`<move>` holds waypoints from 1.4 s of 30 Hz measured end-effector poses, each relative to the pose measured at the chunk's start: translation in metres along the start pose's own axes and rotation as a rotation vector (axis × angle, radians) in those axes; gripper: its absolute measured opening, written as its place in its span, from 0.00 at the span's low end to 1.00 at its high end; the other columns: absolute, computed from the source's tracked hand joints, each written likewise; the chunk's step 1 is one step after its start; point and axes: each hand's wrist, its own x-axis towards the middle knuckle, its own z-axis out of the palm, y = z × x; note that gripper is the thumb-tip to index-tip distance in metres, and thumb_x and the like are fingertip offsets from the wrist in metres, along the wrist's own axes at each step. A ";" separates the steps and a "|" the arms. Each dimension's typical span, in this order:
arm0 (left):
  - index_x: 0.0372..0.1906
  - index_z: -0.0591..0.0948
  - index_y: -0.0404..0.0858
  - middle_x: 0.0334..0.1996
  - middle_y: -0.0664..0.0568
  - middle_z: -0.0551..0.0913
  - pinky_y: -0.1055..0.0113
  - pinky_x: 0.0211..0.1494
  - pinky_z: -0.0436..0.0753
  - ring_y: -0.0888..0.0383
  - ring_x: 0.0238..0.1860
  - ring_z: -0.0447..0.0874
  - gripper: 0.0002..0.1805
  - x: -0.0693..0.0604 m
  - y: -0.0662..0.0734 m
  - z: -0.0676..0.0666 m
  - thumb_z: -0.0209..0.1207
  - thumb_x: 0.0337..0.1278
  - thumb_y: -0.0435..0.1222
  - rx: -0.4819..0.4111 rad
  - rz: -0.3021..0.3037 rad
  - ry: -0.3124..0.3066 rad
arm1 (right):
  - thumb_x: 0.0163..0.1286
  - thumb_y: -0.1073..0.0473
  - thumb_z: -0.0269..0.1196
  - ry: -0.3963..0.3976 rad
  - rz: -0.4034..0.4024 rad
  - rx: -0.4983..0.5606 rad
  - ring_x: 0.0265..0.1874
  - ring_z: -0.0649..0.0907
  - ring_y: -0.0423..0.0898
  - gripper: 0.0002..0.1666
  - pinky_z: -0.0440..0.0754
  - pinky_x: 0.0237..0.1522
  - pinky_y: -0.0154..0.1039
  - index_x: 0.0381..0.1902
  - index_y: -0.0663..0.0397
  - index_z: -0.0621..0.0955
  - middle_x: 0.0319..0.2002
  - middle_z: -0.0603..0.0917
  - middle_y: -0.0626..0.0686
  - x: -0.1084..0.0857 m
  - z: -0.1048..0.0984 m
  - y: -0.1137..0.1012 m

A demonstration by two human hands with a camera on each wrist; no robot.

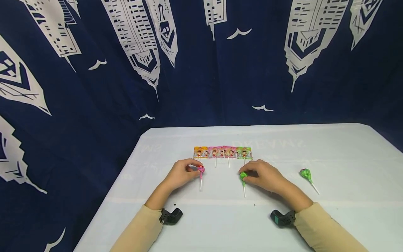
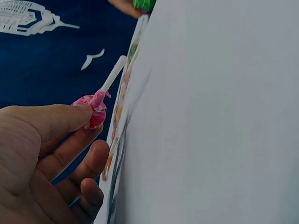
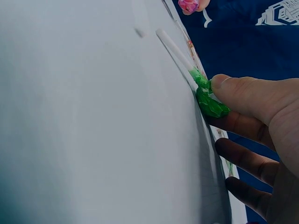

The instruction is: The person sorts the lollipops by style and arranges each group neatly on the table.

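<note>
My left hand pinches a pink-wrapped lollipop by its round head, between thumb and forefinger. Its white stick points down toward the near side of the table. In the left wrist view the pink lollipop shows its twisted wrapper neck, and the other fingers are bent loosely below. To the right, my right hand pinches a green-wrapped lollipop by its head. The right wrist view has thumb and forefinger on the green lollipop. Just beyond both hands lies a row of flat packets with white sticks.
A second green lollipop lies on the white table, right of my right hand. The flat packets run orange, pink, pink, green from left to right. Behind the table hangs a dark blue cloth with white building prints.
</note>
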 end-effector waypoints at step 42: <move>0.48 0.88 0.48 0.27 0.56 0.80 0.69 0.34 0.71 0.61 0.30 0.73 0.13 0.003 -0.039 -0.016 0.69 0.57 0.37 0.068 -0.008 0.080 | 0.64 0.55 0.70 -0.005 0.011 -0.005 0.49 0.82 0.47 0.13 0.79 0.52 0.51 0.48 0.39 0.86 0.47 0.88 0.42 0.000 0.001 0.000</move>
